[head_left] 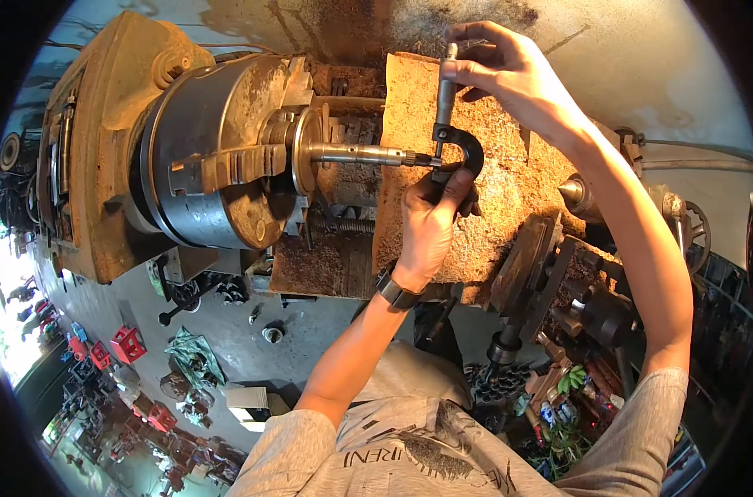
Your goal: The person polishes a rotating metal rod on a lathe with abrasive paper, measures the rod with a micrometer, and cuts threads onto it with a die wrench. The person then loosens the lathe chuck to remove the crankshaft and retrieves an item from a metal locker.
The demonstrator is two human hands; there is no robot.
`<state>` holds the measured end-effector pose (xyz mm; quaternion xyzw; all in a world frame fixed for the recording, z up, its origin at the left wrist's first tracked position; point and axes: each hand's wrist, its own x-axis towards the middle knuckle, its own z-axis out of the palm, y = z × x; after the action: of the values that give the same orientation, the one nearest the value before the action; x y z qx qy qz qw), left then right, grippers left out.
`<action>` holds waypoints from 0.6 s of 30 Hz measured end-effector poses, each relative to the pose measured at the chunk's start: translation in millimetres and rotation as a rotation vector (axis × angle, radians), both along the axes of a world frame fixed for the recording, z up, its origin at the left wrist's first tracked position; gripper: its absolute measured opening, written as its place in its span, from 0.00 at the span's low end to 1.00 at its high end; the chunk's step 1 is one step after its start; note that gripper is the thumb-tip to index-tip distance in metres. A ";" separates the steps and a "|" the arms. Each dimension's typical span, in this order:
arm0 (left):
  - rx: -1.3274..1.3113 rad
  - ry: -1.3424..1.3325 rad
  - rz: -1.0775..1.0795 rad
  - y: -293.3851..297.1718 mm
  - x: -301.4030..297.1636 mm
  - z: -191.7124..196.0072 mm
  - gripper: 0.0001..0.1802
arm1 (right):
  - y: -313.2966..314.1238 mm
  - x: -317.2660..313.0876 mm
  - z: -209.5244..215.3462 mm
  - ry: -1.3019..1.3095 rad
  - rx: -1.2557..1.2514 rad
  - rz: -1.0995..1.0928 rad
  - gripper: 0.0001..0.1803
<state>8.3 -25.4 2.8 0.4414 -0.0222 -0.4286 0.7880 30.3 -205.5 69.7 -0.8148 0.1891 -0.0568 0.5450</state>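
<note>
A brass-coloured shaft (360, 154) sticks out to the right from the chuck (219, 153) of an old lathe. A black micrometer (459, 141) straddles the shaft's right end. My left hand (430, 219) grips the micrometer's curved frame from below. My right hand (505, 70) pinches the micrometer's metal thimble (447, 83) at the top, fingers closed around it. A dark watch sits on my left wrist (395, 291).
The lathe headstock (103, 141) fills the left side. A chip-covered board (492, 190) lies over the bed behind the shaft. The tool post and carriage (559, 282) stand at the right, with the tailstock centre (571, 190) behind. Red crates (128, 344) and parts litter the floor.
</note>
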 end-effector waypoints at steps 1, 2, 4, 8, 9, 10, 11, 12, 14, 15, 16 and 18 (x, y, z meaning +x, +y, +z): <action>-0.013 -0.004 0.004 0.2 0.3 0.4 0.12 | 0.4 0.6 0.9 -0.001 -0.001 -0.001 0.25; -0.015 -0.006 0.003 0.3 0.4 1.9 0.12 | 1.7 1.9 2.0 0.018 -0.018 -0.023 0.25; 0.020 0.027 0.012 -0.9 0.2 4.8 0.13 | 0.6 1.9 3.2 0.038 -0.039 -0.047 0.25; 0.009 0.001 -0.021 0.2 0.7 0.4 0.13 | -4.0 2.5 0.2 0.040 0.045 0.012 0.27; 0.011 -0.001 -0.023 0.5 0.9 0.3 0.14 | -3.6 3.4 0.3 0.069 -0.014 0.005 0.27; 0.012 -0.004 -0.025 0.7 1.1 0.3 0.14 | -2.0 3.8 0.8 0.069 -0.014 0.005 0.27; 0.012 -0.004 -0.025 0.8 1.0 0.5 0.14 | 0.6 3.9 1.8 0.044 -0.051 -0.018 0.27; 0.013 -0.005 -0.018 0.6 0.8 1.2 0.14 | 2.1 4.1 2.9 0.019 -0.088 -0.040 0.27; 0.014 -0.007 -0.012 1.2 1.3 1.3 0.14 | -1.5 4.1 0.1 0.030 -0.015 -0.018 0.27; 0.015 -0.016 -0.020 1.8 1.7 0.4 0.14 | -2.4 4.4 -0.4 0.043 0.057 0.005 0.26; 0.016 -0.026 -0.029 2.3 2.2 0.0 0.14 | -2.3 4.6 -0.3 0.043 0.055 0.005 0.26; 0.010 -0.025 -0.016 2.6 1.9 0.8 0.13 | -0.1 5.6 0.7 0.048 0.061 -0.003 0.26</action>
<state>10.2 -22.8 3.7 0.4505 -0.0338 -0.4294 0.7820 36.0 -205.7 70.4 -0.7986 0.2051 -0.0321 0.5650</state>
